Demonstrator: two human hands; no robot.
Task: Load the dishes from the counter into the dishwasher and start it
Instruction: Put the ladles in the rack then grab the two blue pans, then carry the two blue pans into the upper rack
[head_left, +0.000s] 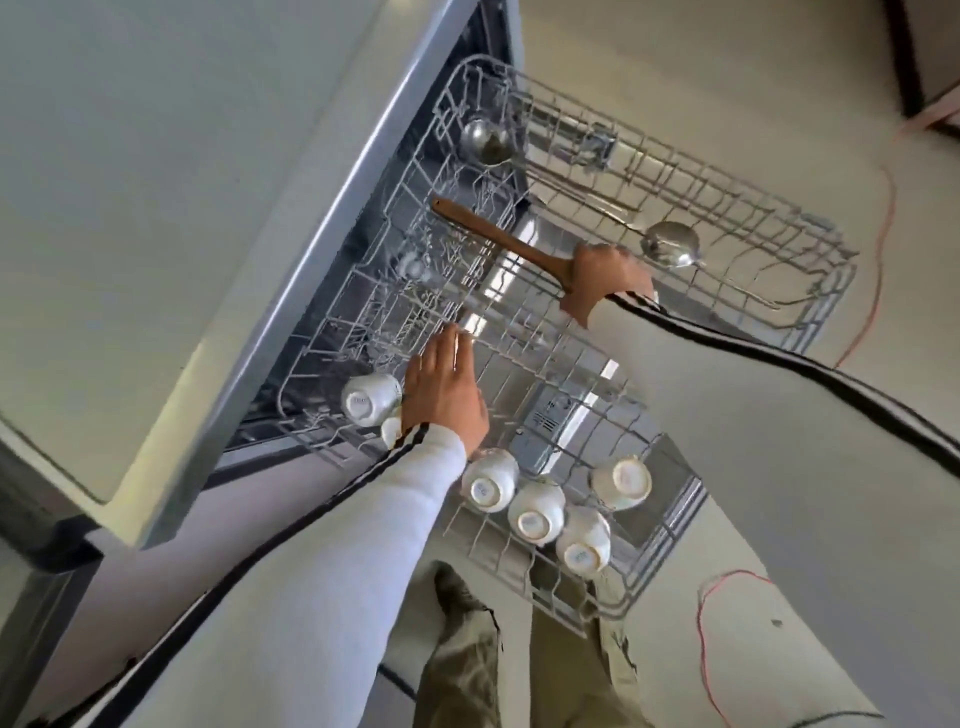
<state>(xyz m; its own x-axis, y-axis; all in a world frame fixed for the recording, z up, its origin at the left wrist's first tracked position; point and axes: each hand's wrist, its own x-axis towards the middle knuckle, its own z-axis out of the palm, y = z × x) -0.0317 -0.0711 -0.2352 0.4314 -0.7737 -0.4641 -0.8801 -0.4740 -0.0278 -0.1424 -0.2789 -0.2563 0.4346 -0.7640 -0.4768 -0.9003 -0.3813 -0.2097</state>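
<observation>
Your right hand (608, 278) is clenched round the wider end of the wooden spatula (498, 239), whose thin handle points far-left above the rack tines. Your left hand (444, 389) lies flat with straight fingers, grasping nothing, over the near wire rack (652, 571). At the left, a pale countertop (182, 182) runs above the open dishwasher (306, 332). The far wire rack (834, 306) is also pulled out. White cups stand upside down in the near rack: one (371, 399) just left of your left hand, and four in a cluster (537, 512) at the near right. Two metal ladles lie in the far rack, one (485, 140) at its far-left end and the other (670, 244) just beyond your right hand.
</observation>
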